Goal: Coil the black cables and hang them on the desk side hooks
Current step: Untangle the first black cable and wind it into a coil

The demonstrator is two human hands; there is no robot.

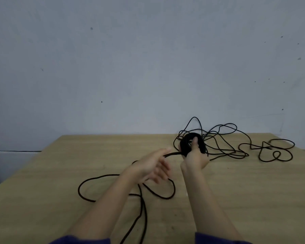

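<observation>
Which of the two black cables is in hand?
The thicker black cable, coiled in the right hand; the thinner black cable lies tangled beyond it.

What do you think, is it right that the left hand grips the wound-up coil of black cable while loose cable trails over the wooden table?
Not quite. The head view shows the right hand gripping the coil, not the left hand, which is blurred beside it. Loose cable does trail over the wooden table.
</observation>
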